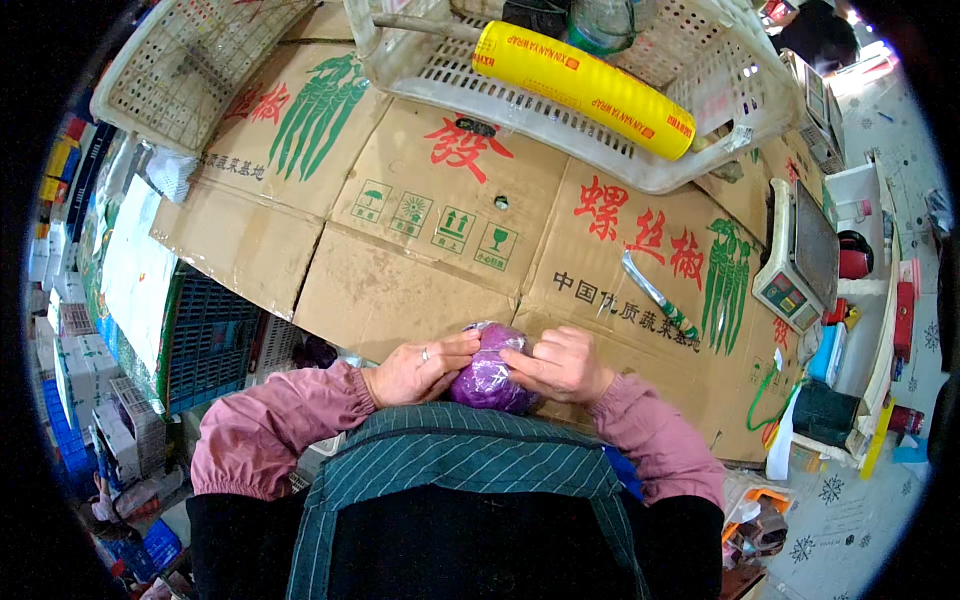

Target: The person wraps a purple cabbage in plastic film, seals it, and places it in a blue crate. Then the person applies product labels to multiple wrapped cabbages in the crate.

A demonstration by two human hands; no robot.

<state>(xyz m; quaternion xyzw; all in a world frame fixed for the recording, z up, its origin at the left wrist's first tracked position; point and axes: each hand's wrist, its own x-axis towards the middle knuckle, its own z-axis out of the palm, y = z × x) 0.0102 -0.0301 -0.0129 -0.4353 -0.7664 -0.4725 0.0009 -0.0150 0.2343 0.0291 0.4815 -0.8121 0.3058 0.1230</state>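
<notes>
A purple cabbage [491, 375] in shiny clear plastic film sits at the near edge of the cardboard-covered table, close against my apron [465, 446]. My left hand [424, 367], a ring on one finger, holds its left side with the fingers on the film. On the other side, my right hand [562, 365] has its index finger pressed on the film near the top, the other fingers curled. The underside of the cabbage is hidden.
A knife [649, 289] with a green handle lies right on the flattened cardboard [420, 300]. Beyond it, a yellow roll of cling film [585, 90] rests across a white plastic crate [652, 176]. A weighing scale [799, 255] stands far right; another perforated crate [187, 75] is at the upper left.
</notes>
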